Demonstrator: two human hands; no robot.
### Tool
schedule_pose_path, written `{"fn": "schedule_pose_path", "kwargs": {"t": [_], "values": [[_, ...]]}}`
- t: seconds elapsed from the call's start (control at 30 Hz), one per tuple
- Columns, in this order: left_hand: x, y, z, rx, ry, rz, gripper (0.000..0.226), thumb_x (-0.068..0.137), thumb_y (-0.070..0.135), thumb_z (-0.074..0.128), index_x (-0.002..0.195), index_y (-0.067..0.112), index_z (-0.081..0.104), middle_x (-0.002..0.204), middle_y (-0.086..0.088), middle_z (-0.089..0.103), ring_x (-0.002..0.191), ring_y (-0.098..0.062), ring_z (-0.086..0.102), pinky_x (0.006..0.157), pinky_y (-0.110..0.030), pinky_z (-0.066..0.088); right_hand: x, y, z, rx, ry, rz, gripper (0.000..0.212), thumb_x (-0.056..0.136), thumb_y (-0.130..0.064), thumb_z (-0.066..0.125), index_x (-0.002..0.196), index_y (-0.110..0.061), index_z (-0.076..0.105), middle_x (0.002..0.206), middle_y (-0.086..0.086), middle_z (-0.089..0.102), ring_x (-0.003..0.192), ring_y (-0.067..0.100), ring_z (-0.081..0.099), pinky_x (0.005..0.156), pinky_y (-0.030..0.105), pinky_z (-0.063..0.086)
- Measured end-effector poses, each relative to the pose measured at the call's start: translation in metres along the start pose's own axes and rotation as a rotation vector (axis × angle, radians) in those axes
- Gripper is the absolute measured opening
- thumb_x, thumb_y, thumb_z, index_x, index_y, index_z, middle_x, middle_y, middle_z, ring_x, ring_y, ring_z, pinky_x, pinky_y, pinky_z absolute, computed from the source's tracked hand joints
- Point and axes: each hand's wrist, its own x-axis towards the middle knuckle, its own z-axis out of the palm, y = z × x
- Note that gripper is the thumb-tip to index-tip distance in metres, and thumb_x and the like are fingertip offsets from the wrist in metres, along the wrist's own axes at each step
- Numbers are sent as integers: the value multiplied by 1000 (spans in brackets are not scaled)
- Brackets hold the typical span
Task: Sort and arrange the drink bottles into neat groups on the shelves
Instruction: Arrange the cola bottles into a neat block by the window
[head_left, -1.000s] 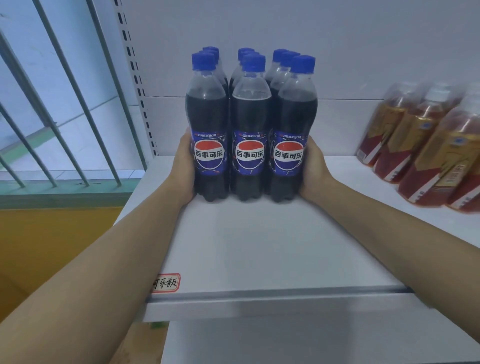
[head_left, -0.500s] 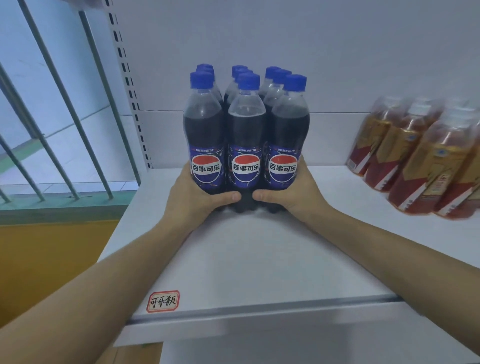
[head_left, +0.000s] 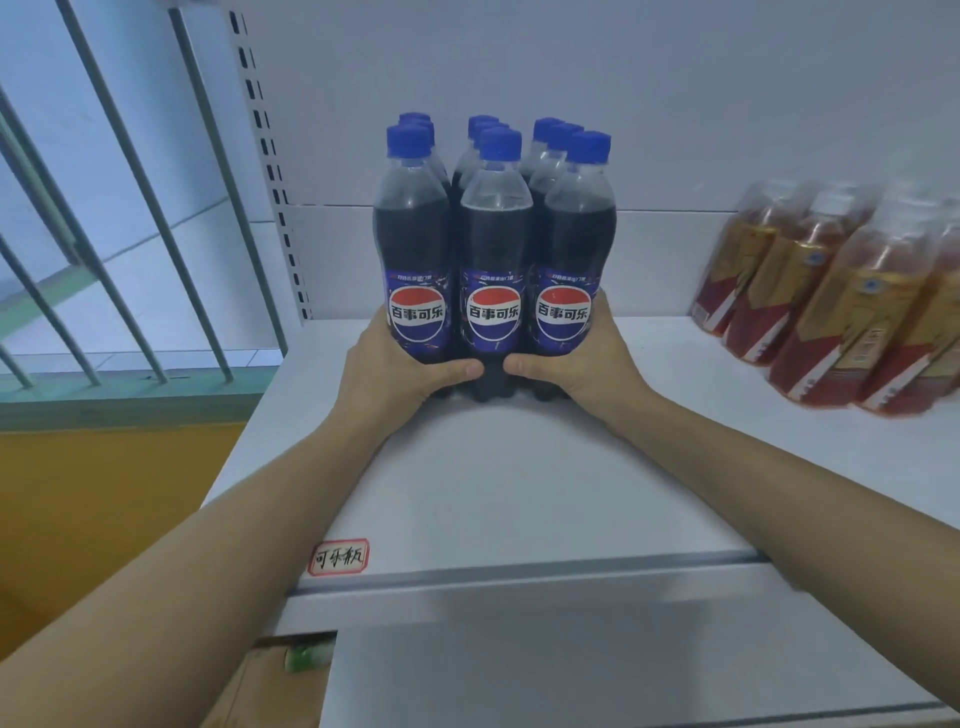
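Several cola bottles (head_left: 494, 244) with blue caps and blue labels stand upright in a tight block of three rows on the white shelf (head_left: 519, 483). My left hand (head_left: 395, 371) wraps around the block's lower left side, its thumb lying across the front of the bottle bases. On the lower right side my right hand (head_left: 582, 364) mirrors it, thumb also across the front. The two thumb tips nearly meet under the middle front bottle. The fingers behind the block are hidden.
Several amber tea bottles (head_left: 831, 291) with red-and-gold labels stand at the shelf's right. A handwritten label (head_left: 338, 557) sits at the shelf's front edge. A slotted upright (head_left: 270, 171) and window bars (head_left: 104, 208) lie to the left; a lower shelf (head_left: 597, 675) shows below.
My thumbs have come round from the sides to the front of the bottle bases, and the block stands slightly farther back on the shelf. The view has shifted a little.
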Motion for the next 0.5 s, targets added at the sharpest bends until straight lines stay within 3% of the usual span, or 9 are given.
{"fn": "schedule_pose_path", "kwargs": {"t": [0.07,0.17,0.2,0.23,0.3,0.37,0.43,0.5], "values": [[-4,3,-3,-52,-23,5,105,39,64,94,132,32,56,121,22,71,108,3,66,95,-28,55,-3,-6,-4,21,-32,24,129,60,-22,100,158,-24,15,150,-1,49,130,8,57,106,34,51],[-13,9,-10,-164,-39,-62,118,49,57,96,148,22,42,141,10,61,123,-6,61,103,-30,50,-11,-18,-17,6,-24,128,141,60,-43,95,162,-33,-2,166,5,25,148,19,35,119,45,37],[-18,12,-14,-153,-9,-98,111,61,57,93,150,20,39,144,6,56,127,-9,57,103,-30,47,-14,-22,-24,-18,3,166,134,62,-50,90,161,-35,1,166,5,24,148,21,34,118,45,36],[-24,13,-20,-119,61,-92,89,75,55,85,144,19,42,138,4,57,124,-12,57,99,-31,46,-20,-25,-33,-56,28,189,121,69,-53,86,160,-35,9,163,6,30,146,21,37,116,45,38],[-39,16,-34,51,271,74,35,94,43,63,115,19,48,109,1,59,98,-15,58,85,-41,53,-38,-27,-58,-224,28,139,76,88,-46,76,151,-35,34,146,1,50,133,17,50,109,43,46],[-52,27,-41,175,357,298,17,95,33,50,97,16,46,90,-2,54,80,-21,51,70,-48,52,-62,-24,-91,-517,-31,16,38,96,-30,69,130,-37,55,127,-11,61,116,2,56,102,36,51],[-62,51,-27,168,212,478,20,93,33,47,91,12,49,80,0,54,72,-19,50,61,-38,47,-82,-23,-120,-734,-101,-58,29,96,-22,65,121,-36,62,119,-15,62,108,-2,56,98,28,49],[-70,85,4,140,-45,618,17,92,31,49,90,14,54,78,7,57,70,-12,53,59,-23,44,-95,-24,-148,-821,-138,-76,27,96,-19,64,119,-33,64,117,-14,64,108,3,56,94,24,45]]}}
